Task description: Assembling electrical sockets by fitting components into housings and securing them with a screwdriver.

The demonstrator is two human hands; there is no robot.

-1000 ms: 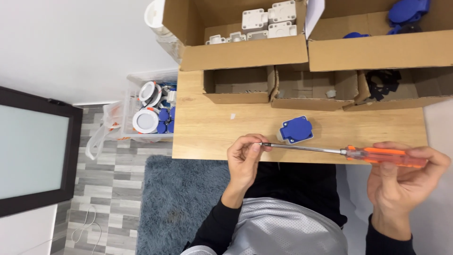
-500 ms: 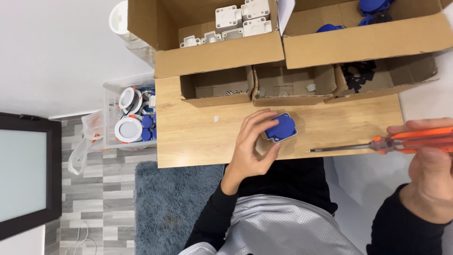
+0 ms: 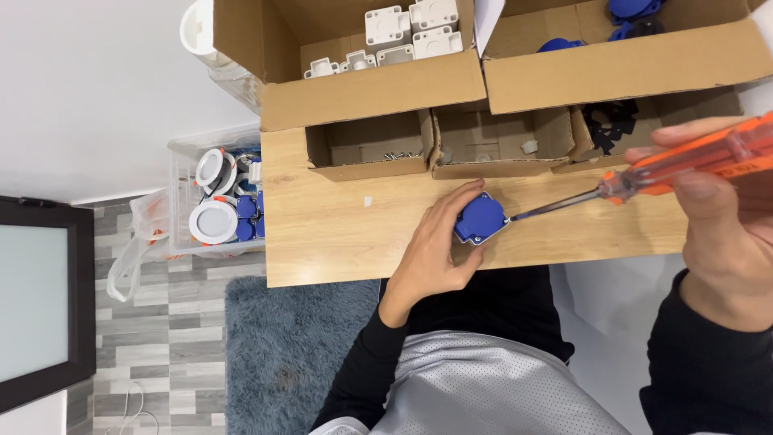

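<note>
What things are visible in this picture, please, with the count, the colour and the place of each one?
blue socket part: one, blue, on the wooden table under the left hand
screwdriver: one, orange handle and metal shaft, tip at the blue socket part
wooden table: one, light wood, centre
large cardboard boxes: two, brown, at the table's far edge, holding white and blue parts
small cardboard trays: three, brown, in front of the large boxes
clear plastic bin: one, left of the table, with white and blue round parts
rug: one, grey-blue, on the floor
left hand: grip on the blue socket part
right hand: grip on the screwdriver
</note>
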